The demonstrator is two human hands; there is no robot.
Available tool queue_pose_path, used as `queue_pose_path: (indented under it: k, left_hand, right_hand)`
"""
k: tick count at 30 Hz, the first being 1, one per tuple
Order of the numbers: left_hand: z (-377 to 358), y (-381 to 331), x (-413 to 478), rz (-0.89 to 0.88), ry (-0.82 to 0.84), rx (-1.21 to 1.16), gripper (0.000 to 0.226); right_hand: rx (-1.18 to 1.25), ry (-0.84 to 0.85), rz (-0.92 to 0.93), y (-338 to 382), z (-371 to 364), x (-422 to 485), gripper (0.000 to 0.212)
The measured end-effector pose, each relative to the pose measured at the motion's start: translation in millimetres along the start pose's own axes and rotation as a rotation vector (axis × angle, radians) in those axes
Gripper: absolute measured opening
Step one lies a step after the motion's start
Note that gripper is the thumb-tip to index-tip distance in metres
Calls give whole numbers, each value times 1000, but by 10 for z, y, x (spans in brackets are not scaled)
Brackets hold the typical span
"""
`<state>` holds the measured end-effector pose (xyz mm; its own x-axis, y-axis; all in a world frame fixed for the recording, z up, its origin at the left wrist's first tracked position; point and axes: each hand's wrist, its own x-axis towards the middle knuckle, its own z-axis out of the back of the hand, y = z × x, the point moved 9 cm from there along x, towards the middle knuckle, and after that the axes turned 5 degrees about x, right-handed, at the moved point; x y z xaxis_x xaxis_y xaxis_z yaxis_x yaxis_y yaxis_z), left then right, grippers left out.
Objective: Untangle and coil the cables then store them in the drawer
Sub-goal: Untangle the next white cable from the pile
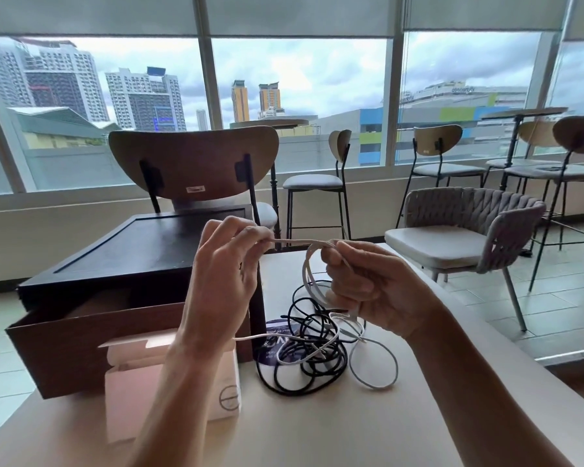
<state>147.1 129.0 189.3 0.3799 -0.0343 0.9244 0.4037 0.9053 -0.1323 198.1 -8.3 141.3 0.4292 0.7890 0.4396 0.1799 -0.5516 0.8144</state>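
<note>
A white cable [297, 242] is stretched between my two hands above the table. My left hand [228, 264] pinches one stretch of it at the fingertips. My right hand [368, 284] grips several coiled loops of the same white cable. Below them a tangle of black cable [304, 358] and more white cable lies on the table, with a grey-white loop [373, 365] spreading to the right. The dark wooden drawer unit [122, 261] stands at the left, and its drawer [91, 345] is pulled open.
A white paper box [169, 382] stands in front of the drawer. A dark printed card [277, 338] lies under the tangle. The beige table [317, 426] runs toward me. Chairs and stools stand beyond, by the windows.
</note>
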Motion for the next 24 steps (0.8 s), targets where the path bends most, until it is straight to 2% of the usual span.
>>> queue_pose_path:
  k: [7,10,14,17,20,22,24]
  left_hand:
    - [-361,97,-137,182,202,-156,8]
    - [-508,-74,-157,186,356,-275,10]
    - [-501,-154,-114,210,439,-348,15]
    - [-446,-169,-72,227,444,-363,17]
    - [-434,-155,-83,253,438,-356,17]
    - [-511,-110,-141,257,479,-300,19]
    - [-603,-14,-216,272,503,-246,13]
  right_hand:
    - [380,39,193,294,22,24,24]
    - [462,-70,277,345,265,43,33]
    - [589,-259,381,372,504,-15,45]
    - [731,-321,498,412,580,-85,28]
    - [714,-364,534,419,669,-90,35]
    - [601,-420,514,433,692,-102,37]
    - [508,-428,543,504,702,-143,51]
